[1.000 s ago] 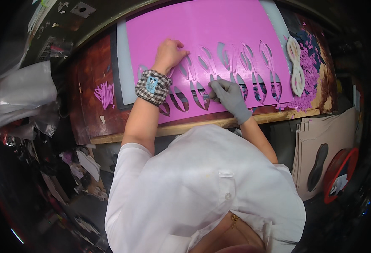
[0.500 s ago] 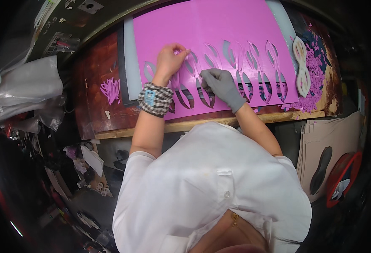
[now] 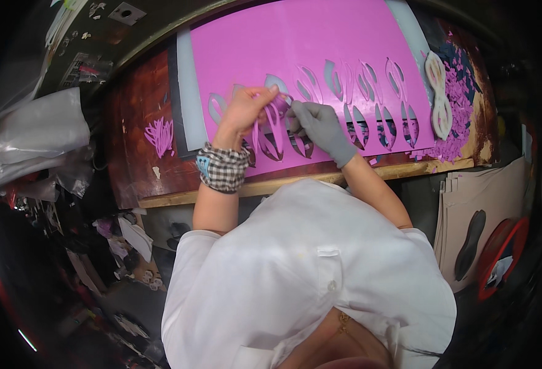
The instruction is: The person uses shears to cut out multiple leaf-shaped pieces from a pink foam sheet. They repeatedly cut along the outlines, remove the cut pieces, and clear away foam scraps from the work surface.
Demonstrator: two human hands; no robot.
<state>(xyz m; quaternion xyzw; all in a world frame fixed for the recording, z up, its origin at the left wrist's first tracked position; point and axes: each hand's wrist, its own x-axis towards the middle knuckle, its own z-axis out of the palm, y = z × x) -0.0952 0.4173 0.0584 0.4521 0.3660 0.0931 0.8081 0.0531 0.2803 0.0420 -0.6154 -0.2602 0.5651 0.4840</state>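
— Two hands meet at the middle of the frame: the bare left hand point(image 3: 244, 111) and the grey-gloved right hand point(image 3: 321, 126). Both have their grip closed on one pink cut-out piece point(image 3: 278, 106), pinched between fingertips just above the sheet.

— Where is that piece, exactly?

— Centre of the frame, a little above the lower edge of the large pink foam sheet point(image 3: 301, 55), over the row of leaf-shaped holes point(image 3: 369, 117) that runs to the right. Whether it is fully free of the sheet I cannot tell.

— What could go wrong?

— If a thin bridge of foam joins it to the sheet, a sideways pull could tear the narrow strips between neighbouring holes. The sheet looks soft and matte, so it may stretch or crease under the fingertips. The glove may also dull the feel of a snag.

— And around them?

— The sheet lies on a pale underlay point(image 3: 188, 98) on a worn reddish-brown bench point(image 3: 138, 154). A heap of pink scraps point(image 3: 458, 104) and a white figure-eight shaped template point(image 3: 438, 98) sit at upper right. A checked cuff point(image 3: 223, 169) wraps the left wrist. Crumpled clear plastic point(image 3: 31, 141) is at far left, tan boards point(image 3: 474, 227) at lower right.
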